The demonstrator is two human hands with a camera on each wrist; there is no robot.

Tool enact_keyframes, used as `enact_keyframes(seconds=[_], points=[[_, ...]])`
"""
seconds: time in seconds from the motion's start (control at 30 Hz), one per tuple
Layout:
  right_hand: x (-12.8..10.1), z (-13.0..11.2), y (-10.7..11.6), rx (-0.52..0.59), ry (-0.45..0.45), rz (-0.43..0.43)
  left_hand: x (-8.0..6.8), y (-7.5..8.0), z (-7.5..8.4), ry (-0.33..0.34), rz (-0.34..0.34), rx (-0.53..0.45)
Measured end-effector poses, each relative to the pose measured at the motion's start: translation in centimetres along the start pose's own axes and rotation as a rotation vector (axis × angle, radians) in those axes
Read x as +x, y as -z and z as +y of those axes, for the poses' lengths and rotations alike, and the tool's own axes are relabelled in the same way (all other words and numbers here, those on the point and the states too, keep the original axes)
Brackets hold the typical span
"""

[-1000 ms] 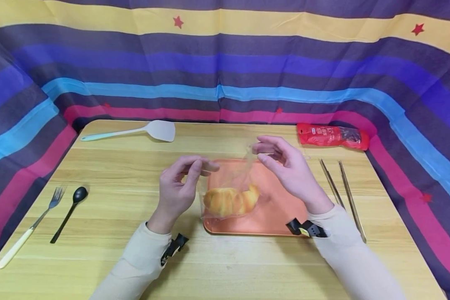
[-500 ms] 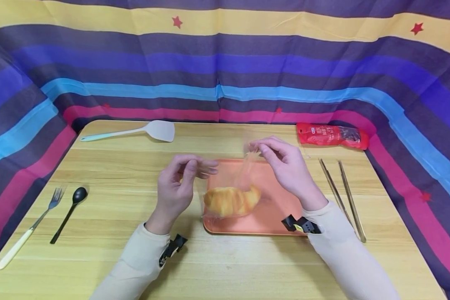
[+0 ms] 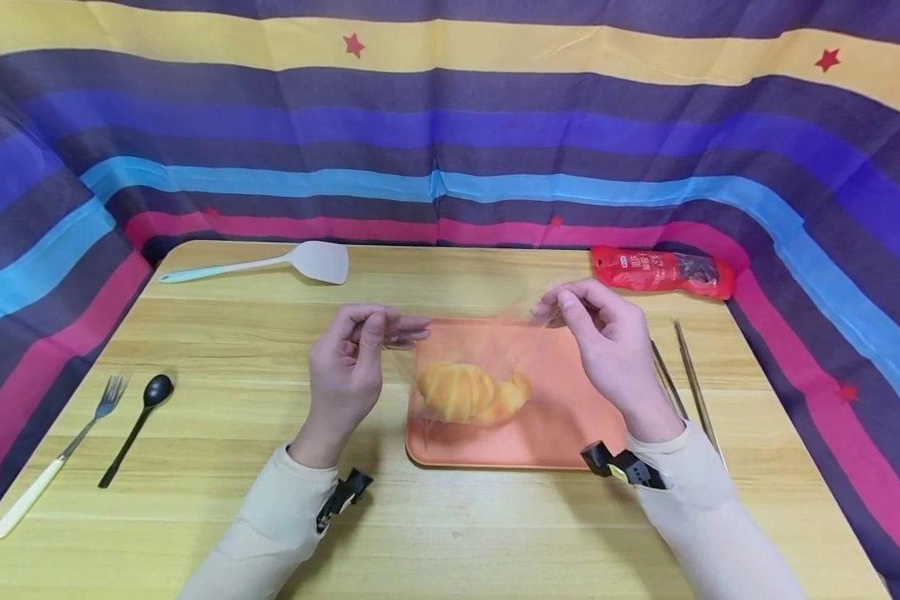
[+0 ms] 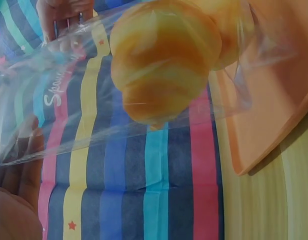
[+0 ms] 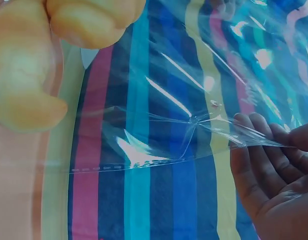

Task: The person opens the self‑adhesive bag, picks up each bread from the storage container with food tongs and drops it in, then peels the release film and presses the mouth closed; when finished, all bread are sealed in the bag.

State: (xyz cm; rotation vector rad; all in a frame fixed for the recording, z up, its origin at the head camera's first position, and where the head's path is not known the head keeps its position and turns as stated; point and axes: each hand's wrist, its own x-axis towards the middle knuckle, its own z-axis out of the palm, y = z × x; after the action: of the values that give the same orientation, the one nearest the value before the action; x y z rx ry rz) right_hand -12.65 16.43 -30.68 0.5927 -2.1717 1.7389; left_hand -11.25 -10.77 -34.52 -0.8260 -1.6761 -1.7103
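Left hand (image 3: 348,367), centre-left of the head view, pinches one top corner of a clear plastic bag (image 3: 480,350) between thumb and curled fingers; the right hand (image 3: 607,350), centre-right, pinches the opposite corner, and the film stretches taut between them. Inside hangs a golden croissant (image 3: 471,392) — ridged, glossy, crescent-shaped — sagging low in the bag right over the orange tray (image 3: 562,425), mid-frame. Whether the bag's bottom touches the tray, I cannot tell.

Room to move: bare wood lies below the tray toward the lower edge. The wooden table (image 3: 450,533) ends at the striped cloth (image 3: 450,125), which walls in the top, left and right of the frame. Metal tongs (image 3: 693,392) lie just right of the right wrist, close; a red packet (image 3: 660,271) sits at the upper right corner of the table. Far left, a fork (image 3: 60,454) and a black spoon (image 3: 131,429) lie side by side, and a pale spatula (image 3: 270,262) rests at the upper left, well apart from the hands.

Left wrist view looks up through the film: white lettering on the bag (image 4: 59,95), the croissant (image 4: 164,65) top centre, the tray's rounded rim (image 4: 264,150) at right. Right wrist view adds a perforated seam line and creases in the film (image 5: 189,120), with fingers (image 5: 254,165) gripping its edge at lower right.
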Motion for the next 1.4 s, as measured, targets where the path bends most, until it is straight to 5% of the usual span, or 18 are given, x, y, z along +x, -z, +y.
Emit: enact_keyframes(seconds=[0.3, 0.6, 0.83, 1.2, 1.4], points=[[-0.8, -0.3, 0.3, -0.011, 0.020, 0.056, 0.2, 0.3, -0.2, 0.034, 0.002, 0.016], [-1.3, -0.1, 0.4, 0.038, 0.078, 0.061, -0.1, 0.6, -0.8, 0.094, -0.112, -0.036], [-1.3, 0.0, 0.5, 0.135, 0.088, 0.047, -0.2, 1.0, -1.1, 0.068, -0.193, -0.080], [-1.2, -0.2, 1.0, 0.083, 0.195, 0.090, 0.4, 0.9, -0.1, 0.087, -0.088, -0.135], [-1.2, -0.1, 1.4, 0.220, 0.203, 0.076, 0.7, 1.2, 0.6, 0.124, -0.064, -0.207]])
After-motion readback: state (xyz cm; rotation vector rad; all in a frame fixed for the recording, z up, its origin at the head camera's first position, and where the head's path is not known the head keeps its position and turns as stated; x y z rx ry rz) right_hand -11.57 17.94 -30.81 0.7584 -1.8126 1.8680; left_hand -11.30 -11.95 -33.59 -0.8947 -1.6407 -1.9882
